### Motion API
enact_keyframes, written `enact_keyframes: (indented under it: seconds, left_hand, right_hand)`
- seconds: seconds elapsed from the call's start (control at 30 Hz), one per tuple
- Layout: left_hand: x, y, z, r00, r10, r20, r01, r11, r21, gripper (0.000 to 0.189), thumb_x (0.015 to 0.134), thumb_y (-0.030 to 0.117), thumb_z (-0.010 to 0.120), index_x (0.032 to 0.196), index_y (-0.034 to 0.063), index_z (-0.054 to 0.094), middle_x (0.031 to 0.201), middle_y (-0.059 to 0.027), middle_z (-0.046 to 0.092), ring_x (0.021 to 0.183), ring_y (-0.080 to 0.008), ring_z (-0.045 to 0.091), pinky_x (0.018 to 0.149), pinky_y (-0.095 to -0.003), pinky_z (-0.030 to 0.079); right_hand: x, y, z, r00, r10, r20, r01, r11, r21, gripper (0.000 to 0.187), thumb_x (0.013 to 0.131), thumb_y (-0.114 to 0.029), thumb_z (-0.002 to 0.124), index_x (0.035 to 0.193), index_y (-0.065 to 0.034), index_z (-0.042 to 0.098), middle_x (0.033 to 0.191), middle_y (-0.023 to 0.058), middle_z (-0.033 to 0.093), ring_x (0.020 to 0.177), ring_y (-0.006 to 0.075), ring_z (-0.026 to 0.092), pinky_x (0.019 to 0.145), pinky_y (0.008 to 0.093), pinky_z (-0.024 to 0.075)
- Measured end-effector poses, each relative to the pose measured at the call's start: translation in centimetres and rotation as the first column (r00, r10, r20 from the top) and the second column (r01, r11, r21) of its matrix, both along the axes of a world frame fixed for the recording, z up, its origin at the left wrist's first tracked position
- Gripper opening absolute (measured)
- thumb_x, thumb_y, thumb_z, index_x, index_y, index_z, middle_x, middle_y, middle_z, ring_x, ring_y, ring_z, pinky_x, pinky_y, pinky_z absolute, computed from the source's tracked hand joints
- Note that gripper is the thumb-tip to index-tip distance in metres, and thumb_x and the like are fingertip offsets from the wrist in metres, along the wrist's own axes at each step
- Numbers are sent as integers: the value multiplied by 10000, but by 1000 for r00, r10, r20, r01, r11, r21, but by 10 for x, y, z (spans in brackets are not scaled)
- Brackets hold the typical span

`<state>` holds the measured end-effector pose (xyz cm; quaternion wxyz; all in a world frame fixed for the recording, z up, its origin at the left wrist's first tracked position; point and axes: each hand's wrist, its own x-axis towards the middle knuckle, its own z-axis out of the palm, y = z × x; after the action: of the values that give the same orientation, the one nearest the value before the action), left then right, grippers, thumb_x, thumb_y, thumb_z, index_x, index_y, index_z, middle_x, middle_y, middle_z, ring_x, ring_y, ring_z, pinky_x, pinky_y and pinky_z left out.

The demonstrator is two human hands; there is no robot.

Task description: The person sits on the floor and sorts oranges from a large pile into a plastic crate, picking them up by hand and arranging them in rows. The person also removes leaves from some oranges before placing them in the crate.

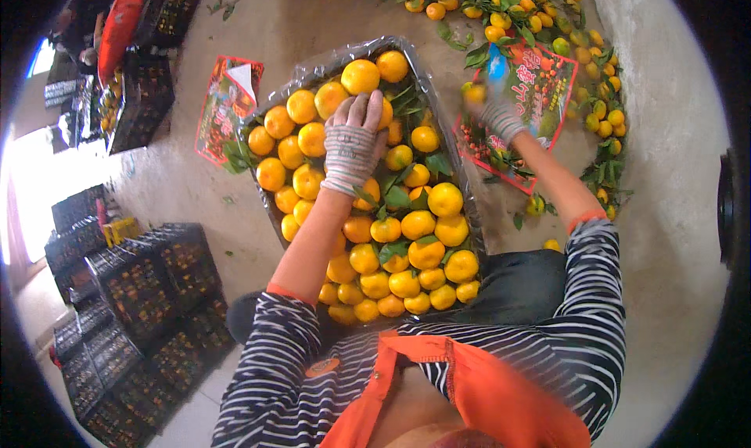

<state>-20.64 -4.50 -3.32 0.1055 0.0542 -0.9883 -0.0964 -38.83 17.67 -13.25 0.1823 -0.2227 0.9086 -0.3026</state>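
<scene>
A black plastic crate [431, 105] with a clear liner lies before me, filled with mandarins [418, 224] in rows and some green leaves. My left hand [355, 140], in a striped knit glove, lies over the upper part of the crate. Its fingers and thumb close around a mandarin [384, 114]. Right of the crate, my gloved right hand [500, 115] is blurred, with a yellow mandarin [474, 93] at its fingertips. Under that hand lies a printed plastic bag [543, 90] on the floor. A blurred blue shape [497, 64] beyond the fingers cannot be made out.
Loose leafy mandarins [510, 8] spread over the concrete floor [334, 14] at the top and right. Another printed bag [226, 108] lies left of the crate. Stacked black crates [144, 289] stand at left. At the upper left are more fruit crates [144, 108] and a person in red [119, 34].
</scene>
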Motion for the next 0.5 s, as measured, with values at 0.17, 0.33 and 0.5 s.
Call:
enact_keyframes:
  seconds: [0.17, 0.33, 0.5]
  left_hand:
    - [2, 0, -5, 1000, -4, -8, 4, 1000, -23, 732, 687, 184, 707, 1364, 144, 431, 1292, -109, 488, 1169, -325, 472, 957, -471, 389]
    - [0, -3, -5, 1000, 2, 2, -2, 998, -69, 671, 667, 161, 701, 1296, 145, 471, 1253, -108, 519, 1161, -309, 494, 932, -464, 411]
    - [-2, -3, -6, 998, -7, -63, 4, 999, -47, 695, 673, 146, 679, 1324, 121, 435, 1226, -108, 534, 1126, -311, 519, 900, -467, 433]
  right_hand:
    - [21, -46, 111, 950, 105, -295, -278, 714, -642, 502, 725, -145, 751, 1154, -85, 498, 1170, 167, 543, 1046, 353, 551, 893, 421, 472]
    - [41, -93, 119, 702, 328, -632, -591, 763, -261, 558, 660, -180, 788, 1143, -164, 510, 1237, 102, 540, 1095, 323, 556, 876, 434, 471]
    - [34, -79, 95, 845, 289, -450, -409, 892, -195, 516, 652, -187, 792, 1097, -119, 541, 1141, 120, 591, 1028, 319, 580, 846, 412, 478]
